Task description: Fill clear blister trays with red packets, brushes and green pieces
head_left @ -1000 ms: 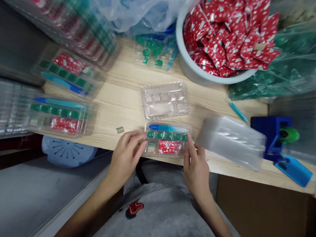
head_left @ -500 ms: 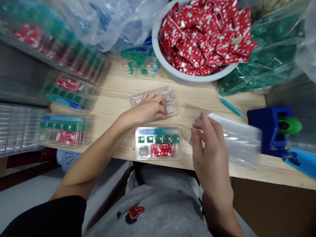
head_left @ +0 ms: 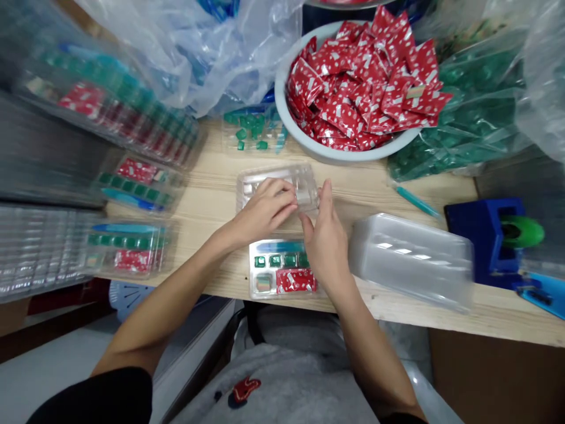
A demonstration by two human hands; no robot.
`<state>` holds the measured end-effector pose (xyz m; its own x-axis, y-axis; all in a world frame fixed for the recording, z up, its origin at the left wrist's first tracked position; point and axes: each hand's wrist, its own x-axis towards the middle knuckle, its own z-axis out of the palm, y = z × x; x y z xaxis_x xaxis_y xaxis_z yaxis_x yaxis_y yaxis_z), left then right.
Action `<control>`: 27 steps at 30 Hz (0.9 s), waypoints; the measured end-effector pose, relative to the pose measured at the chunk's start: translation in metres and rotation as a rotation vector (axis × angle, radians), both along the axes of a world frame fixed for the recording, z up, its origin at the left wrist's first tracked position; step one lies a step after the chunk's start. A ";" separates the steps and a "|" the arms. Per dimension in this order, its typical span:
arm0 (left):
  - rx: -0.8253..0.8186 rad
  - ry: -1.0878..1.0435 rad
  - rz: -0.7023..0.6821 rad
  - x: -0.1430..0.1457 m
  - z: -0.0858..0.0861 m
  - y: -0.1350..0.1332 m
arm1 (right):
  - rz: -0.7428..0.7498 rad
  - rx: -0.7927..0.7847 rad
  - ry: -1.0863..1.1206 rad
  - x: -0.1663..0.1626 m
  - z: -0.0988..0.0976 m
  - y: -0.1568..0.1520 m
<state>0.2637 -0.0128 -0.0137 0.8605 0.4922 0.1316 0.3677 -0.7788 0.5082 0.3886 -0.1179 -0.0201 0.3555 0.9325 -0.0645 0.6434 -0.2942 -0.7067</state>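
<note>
An unfilled clear plastic tray (head_left: pixel 304 176) lies on the wooden table. My left hand (head_left: pixel 265 209) rests over its middle with curled fingers, gripping it; the fingertips are partly hidden. Against the tray's right end is my right hand (head_left: pixel 327 241), fingers stretched up and thumb apart. Nearer my body sits a filled clear tray (head_left: pixel 256 277). It holds a blue pen-like item, a row of green square pieces, a small striped block and a red patterned packet (head_left: pixel 295 281). My right hand covers that tray's upper right corner.
A light grey basin (head_left: pixel 286 126) heaped with red packets stands at the back. Clear plastic covers (head_left: pixel 415 259) lie stacked right, beside a blue tape dispenser (head_left: pixel 474 229). Filled packs (head_left: pixel 132 259) and tall stacks of trays (head_left: pixel 39 253) line the left. A teal pen-like item (head_left: pixel 417 202) lies right.
My right hand has moved left from beside the stacked covers to the right end of the unfilled tray. My left hand stays on that tray. The whole view has shifted slightly.
</note>
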 end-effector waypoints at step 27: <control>-0.040 -0.224 0.521 -0.105 -0.006 -0.169 | 0.095 -0.006 0.105 0.018 0.033 -0.093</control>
